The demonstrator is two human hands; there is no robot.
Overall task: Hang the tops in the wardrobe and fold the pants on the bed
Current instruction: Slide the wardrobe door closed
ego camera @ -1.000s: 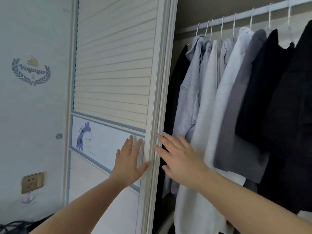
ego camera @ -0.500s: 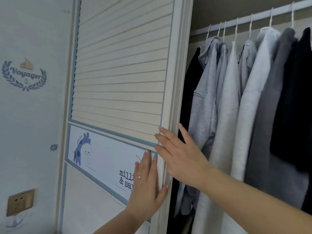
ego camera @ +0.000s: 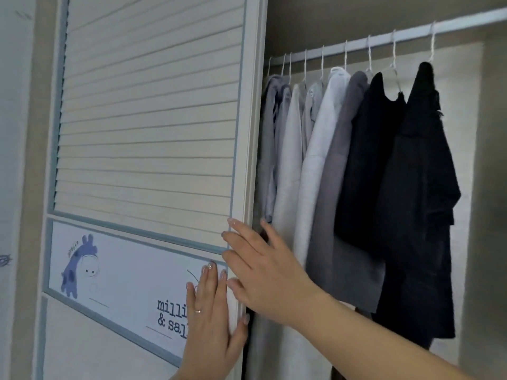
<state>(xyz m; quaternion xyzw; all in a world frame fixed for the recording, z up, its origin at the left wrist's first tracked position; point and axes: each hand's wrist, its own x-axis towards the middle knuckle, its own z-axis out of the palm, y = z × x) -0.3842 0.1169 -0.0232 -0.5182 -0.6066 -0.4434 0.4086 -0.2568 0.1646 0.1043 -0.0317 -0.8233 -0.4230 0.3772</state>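
At the far left a strip of pale wall (ego camera: 13, 160) borders the wardrobe's sliding door (ego camera: 151, 119), a louvred panel above a printed band showing a blue cartoon animal (ego camera: 78, 267). The left hand (ego camera: 211, 322) lies flat on that band near the door's right edge, fingers straight, thumb hooked round the frame edge, a ring on one finger; it grasps nothing. Just to its right the right hand (ego camera: 260, 270) is likewise spread, fingertips on the door's edge strip, palm before the opening, holding nothing. Both look set to slide the door, which should run stiffly and evenly on its track (best pushed from the frame edge, where the hands already are). Right of the door, the tops (ego camera: 343, 174) hang along the rail (ego camera: 397, 42) at the upper edge of the wardrobe opening, on thin white hangers (ego camera: 395, 53): pale grey and white ones towards the left, a mid-grey one, then two black ones at the right end of the row. They are soft, light and limp, likely to slip off a hanger shoulder if tugged, so they are better taken by the hanger hook or neck. The rail's right stretch is bare before the wardrobe's side wall (ego camera: 491, 187). No pants or bed are in view. The leftmost garments hang close behind the door edge and could catch.
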